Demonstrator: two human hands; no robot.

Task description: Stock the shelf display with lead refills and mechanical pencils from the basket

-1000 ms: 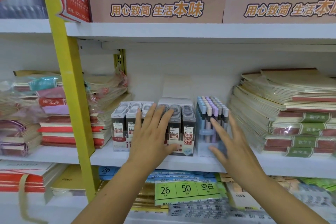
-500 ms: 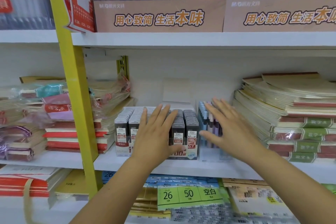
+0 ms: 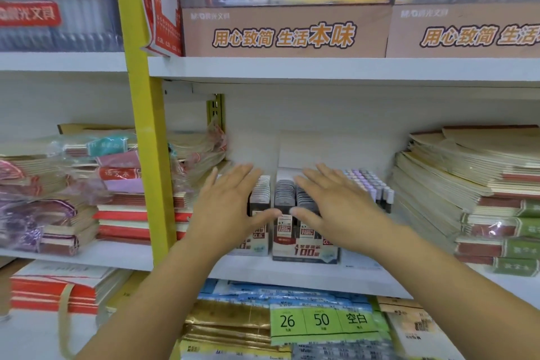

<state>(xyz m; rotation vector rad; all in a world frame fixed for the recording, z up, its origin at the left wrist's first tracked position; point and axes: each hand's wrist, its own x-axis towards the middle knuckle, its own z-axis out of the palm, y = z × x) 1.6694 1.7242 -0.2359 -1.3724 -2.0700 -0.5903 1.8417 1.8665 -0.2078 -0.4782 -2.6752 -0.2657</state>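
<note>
Reaching over the lower shelf's green price card, both hands are flat and hold nothing. The left hand and right hand lie with fingers straight and spread across the tops of the lead refills, thumbs nearly meeting before the middle row. Whether the palms press down I cannot tell.

The refills stand upright in tight rows inside printed card trays on the middle shelf. Each looks a small, hard, smooth plastic case: light, stiff, probably slippery, and apt to topple along its row. They are best squared up by the tray's sides, or a single case pinched by its narrow edges.

Just to the right, mechanical pencils stand cap-up, slim and pastel, in a clear holder; take these by the barrel. Farther right lie stacked soft paper notebooks. No basket is in view.
</note>
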